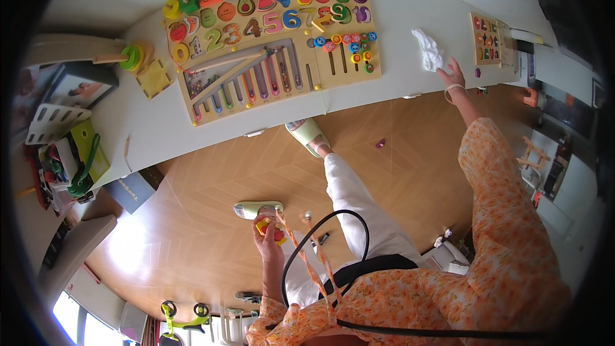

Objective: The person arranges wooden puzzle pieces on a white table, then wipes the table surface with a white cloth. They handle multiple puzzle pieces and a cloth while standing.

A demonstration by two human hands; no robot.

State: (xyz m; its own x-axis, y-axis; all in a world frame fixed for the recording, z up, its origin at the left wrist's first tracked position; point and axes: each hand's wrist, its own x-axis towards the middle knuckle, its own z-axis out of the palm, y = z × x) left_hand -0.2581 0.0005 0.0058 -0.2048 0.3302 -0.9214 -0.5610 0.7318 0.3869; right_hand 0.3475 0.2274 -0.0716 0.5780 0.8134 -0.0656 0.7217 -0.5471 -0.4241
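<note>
My left hand [270,238] is low over the floor, in front of my body, with its fingers closed around a small red and yellow toy piece [277,236], partly hidden by them. My right hand [452,78] reaches over the white table, fingers apart, fingertips at the near end of a crumpled white cloth or tissue [427,50]. Left of that cloth lies a large wooden puzzle board [346,74] with numbers, fruit pieces, peg stackers and bead tracks. A green number nine [339,12] and a yellow piece [321,24] rest loosely on it.
A smaller wooden shape board [486,38] stands on the table's right part, a purple piece [477,72] near it. At the left are a yellow wooden box [153,78], a ring stacker [130,57] and a green container [89,146]. A purple piece [380,143] lies on the wood floor.
</note>
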